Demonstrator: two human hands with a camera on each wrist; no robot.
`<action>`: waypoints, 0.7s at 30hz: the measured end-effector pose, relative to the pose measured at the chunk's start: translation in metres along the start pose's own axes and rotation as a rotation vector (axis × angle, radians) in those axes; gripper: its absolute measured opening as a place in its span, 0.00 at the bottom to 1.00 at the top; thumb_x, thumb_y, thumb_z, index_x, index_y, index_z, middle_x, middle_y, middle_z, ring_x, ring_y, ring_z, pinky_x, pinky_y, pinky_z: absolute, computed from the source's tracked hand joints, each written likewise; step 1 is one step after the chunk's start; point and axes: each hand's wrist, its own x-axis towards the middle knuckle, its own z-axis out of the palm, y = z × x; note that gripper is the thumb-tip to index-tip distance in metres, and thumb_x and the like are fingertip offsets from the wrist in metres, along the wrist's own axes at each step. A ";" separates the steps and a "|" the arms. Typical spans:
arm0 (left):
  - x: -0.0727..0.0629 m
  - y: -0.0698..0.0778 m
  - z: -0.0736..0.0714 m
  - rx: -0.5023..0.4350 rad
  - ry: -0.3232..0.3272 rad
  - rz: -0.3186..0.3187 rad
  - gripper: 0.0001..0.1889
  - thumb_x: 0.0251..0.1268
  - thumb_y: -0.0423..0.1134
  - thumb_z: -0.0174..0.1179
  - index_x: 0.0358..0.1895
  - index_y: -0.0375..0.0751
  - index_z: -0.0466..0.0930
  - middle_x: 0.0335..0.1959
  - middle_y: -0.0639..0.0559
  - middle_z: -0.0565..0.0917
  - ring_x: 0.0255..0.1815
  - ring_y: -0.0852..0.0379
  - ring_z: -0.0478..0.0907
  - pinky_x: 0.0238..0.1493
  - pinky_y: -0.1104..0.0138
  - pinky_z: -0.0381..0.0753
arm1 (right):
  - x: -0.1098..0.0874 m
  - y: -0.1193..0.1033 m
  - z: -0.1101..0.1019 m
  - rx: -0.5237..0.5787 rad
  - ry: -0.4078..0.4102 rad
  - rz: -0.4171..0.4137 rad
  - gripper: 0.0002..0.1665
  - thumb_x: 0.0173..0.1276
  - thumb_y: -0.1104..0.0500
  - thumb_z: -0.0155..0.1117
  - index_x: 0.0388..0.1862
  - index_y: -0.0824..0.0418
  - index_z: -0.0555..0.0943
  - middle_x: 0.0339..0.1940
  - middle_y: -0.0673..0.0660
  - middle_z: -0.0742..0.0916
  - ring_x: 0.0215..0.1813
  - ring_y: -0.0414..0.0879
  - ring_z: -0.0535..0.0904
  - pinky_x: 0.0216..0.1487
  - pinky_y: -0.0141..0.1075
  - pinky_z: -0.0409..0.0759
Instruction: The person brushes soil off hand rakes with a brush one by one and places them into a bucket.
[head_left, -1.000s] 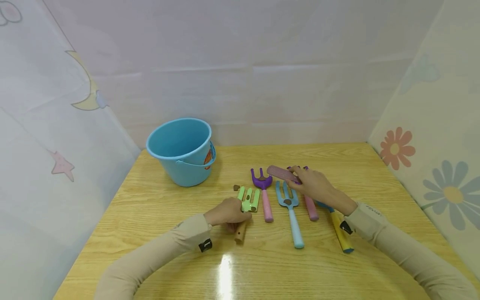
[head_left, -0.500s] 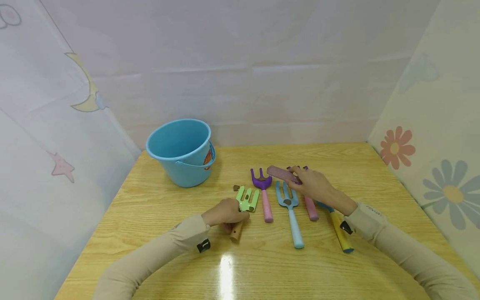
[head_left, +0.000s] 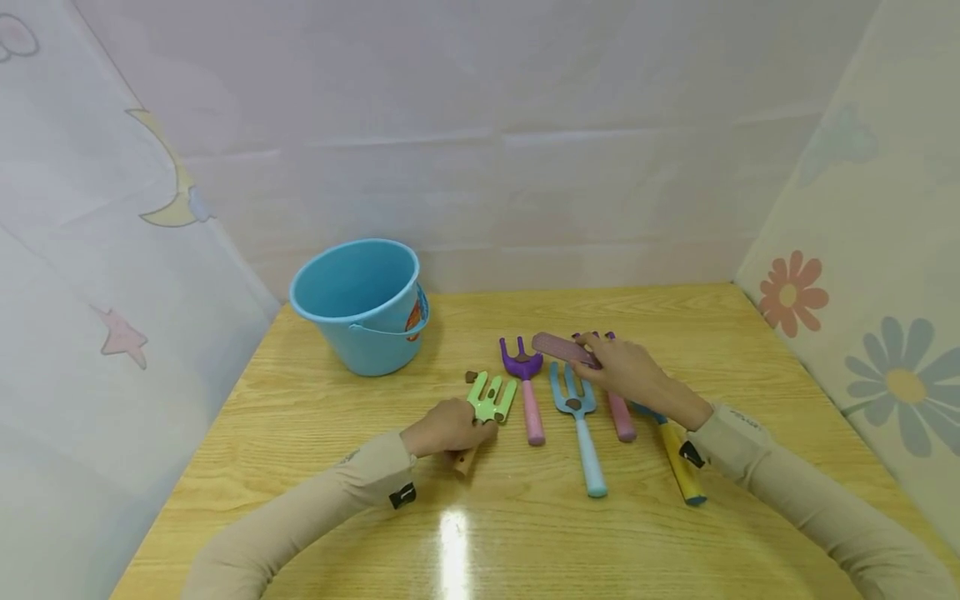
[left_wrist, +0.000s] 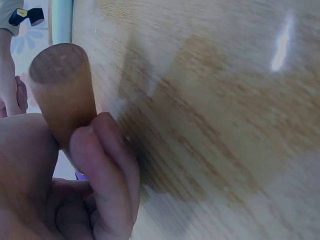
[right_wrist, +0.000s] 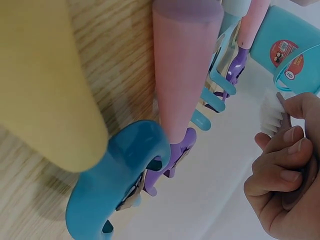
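Observation:
My left hand (head_left: pixel 448 427) grips the wooden handle of a green garden hand fork (head_left: pixel 489 409), its tines pointing away from me. In the left wrist view, the fingertips and thumb curl round this handle (left_wrist: pixel 65 102), whose butt end sticks out over the tabletop. Brown patches mark the green tines. A mauve-backed brush (head_left: pixel 564 347) is held in my right hand (head_left: pixel 628 372), above the tools at centre right. Its white bristles (right_wrist: pixel 271 118) show in the right wrist view, with the fingers wrapped round the handle.
A light blue bucket (head_left: pixel 375 346) stands back left. Along the table lie a purple fork with pink handle (head_left: pixel 532 412), a light blue fork (head_left: pixel 588 454), another pink-handled purple fork (head_left: pixel 622 419) and a yellow-handled blue tool (head_left: pixel 681 462). A brown bit (head_left: pixel 471 377) lies behind the green fork.
My left hand has shifted slightly left, and the green fork's handle end has swung left and closer under the hand. The right hand with the brush has stayed nearly still.

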 end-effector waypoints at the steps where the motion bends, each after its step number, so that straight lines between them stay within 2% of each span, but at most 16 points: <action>1: -0.001 0.000 0.000 -0.005 0.002 0.000 0.25 0.69 0.51 0.55 0.12 0.44 0.72 0.08 0.55 0.73 0.07 0.62 0.68 0.12 0.70 0.70 | 0.000 0.000 0.000 -0.002 0.000 0.001 0.27 0.72 0.50 0.62 0.61 0.67 0.76 0.12 0.46 0.69 0.14 0.37 0.58 0.16 0.31 0.57; 4: -0.003 -0.001 0.000 -0.029 -0.003 -0.005 0.24 0.68 0.48 0.57 0.12 0.44 0.72 0.07 0.56 0.72 0.06 0.62 0.68 0.10 0.71 0.69 | 0.000 0.000 0.001 -0.004 -0.005 0.006 0.28 0.71 0.50 0.62 0.62 0.66 0.76 0.12 0.46 0.69 0.14 0.37 0.58 0.16 0.31 0.57; 12: -0.003 -0.005 -0.002 -0.052 0.039 0.020 0.23 0.66 0.43 0.56 0.10 0.44 0.70 0.04 0.58 0.68 0.04 0.63 0.66 0.09 0.72 0.65 | 0.001 0.000 0.000 0.012 0.001 -0.005 0.28 0.71 0.50 0.63 0.62 0.67 0.75 0.12 0.47 0.70 0.13 0.37 0.59 0.16 0.31 0.57; 21: 0.002 -0.010 -0.003 -0.043 0.049 0.035 0.25 0.68 0.44 0.54 0.08 0.45 0.69 0.02 0.59 0.67 0.04 0.64 0.64 0.09 0.72 0.64 | 0.004 0.002 0.003 -0.001 0.002 -0.014 0.28 0.71 0.50 0.62 0.62 0.68 0.76 0.11 0.45 0.67 0.13 0.35 0.56 0.16 0.29 0.55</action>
